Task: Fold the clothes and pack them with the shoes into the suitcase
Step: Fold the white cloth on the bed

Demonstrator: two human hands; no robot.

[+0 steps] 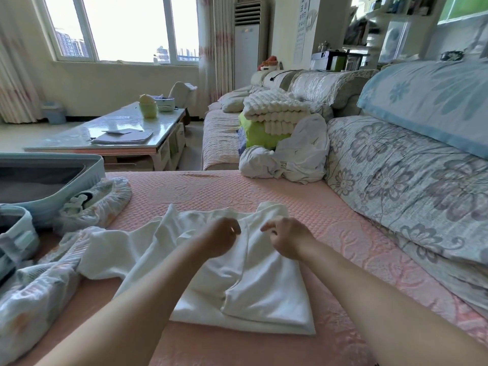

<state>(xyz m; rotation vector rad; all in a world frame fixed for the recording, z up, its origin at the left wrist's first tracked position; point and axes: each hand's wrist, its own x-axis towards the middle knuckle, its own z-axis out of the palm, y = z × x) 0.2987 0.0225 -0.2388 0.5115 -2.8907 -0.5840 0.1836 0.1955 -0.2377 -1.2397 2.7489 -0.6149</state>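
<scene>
Pink quilted cover [264, 186] spreads over the wide seat, and the folding goes on in the middle of it. At ten o'clock from the hands lies the suitcase [52, 191], pale blue and open, with a flowered cloth [100, 204] bunched against its near rim. More flowered fabric trails round to eight o'clock, so cloth lies between the hands and the case. At one o'clock a heap of white laundry [290, 154] slumps against the end of a flowered cushion [409, 186]. The cushion runs along the three o'clock side with a blue pillow [435, 101] above it. Behind the heap sits a stack of folded blankets [274, 112], and at eleven o'clock, across a strip of floor, stands a glossy coffee table [111, 133] with papers on it.

The suitcase is cut off at the left edge; its lining is dark and I cannot make out what it holds. Both forearms hide parts of the cloth beneath them.

Dead centre lies the white garment [264, 286]. Its right side is folded into flat layers with a neat near edge; its left side is loose and rumpled, sprawling toward nine o'clock. The left hand [221, 237] has its fingers curled down into the fabric, gripping a ridge of it. The right hand [287, 237] sits just beside it with bent fingers over the fold; I cannot tell whether it pinches anything.
</scene>
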